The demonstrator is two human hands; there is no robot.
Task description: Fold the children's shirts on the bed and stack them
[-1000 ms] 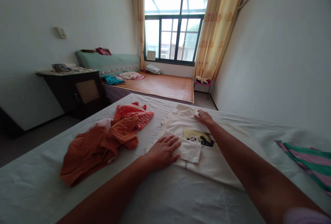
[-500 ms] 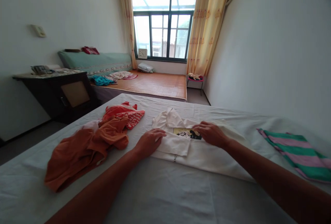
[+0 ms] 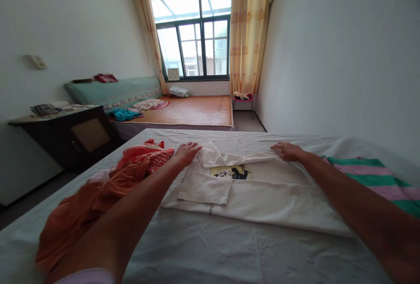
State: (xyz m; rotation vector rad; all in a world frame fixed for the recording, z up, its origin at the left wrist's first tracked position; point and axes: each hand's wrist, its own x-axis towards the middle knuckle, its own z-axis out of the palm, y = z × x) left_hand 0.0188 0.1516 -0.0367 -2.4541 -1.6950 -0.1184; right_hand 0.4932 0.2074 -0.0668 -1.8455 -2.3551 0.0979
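Note:
A white T-shirt point(image 3: 269, 198) lies on the sheet-covered surface, its near and far sides turned inward over a panda print point(image 3: 229, 173). One sleeve is laid over the near flap. My left hand point(image 3: 187, 152) rests at the shirt's far left corner, fingers stretched out against the cloth by the far sleeve. At the far edge, further right, my right hand point(image 3: 288, 150) has its fingers closed on the rim of the shirt's folded side. My left forearm partly covers an orange-brown garment point(image 3: 72, 214).
A red patterned garment point(image 3: 144, 155) lies left, beside the orange-brown one. A green-and-pink striped cloth point(image 3: 370, 174) is at right, partly behind my right forearm. Beyond stand a mat-covered bed point(image 3: 197, 111), a dark cabinet point(image 3: 65, 133) and a small pink stool point(image 3: 243, 98).
Both hands have moved to the shirt's far edge, the right one also further right. The far side now forms a narrow folded strip. My view has shifted slightly.

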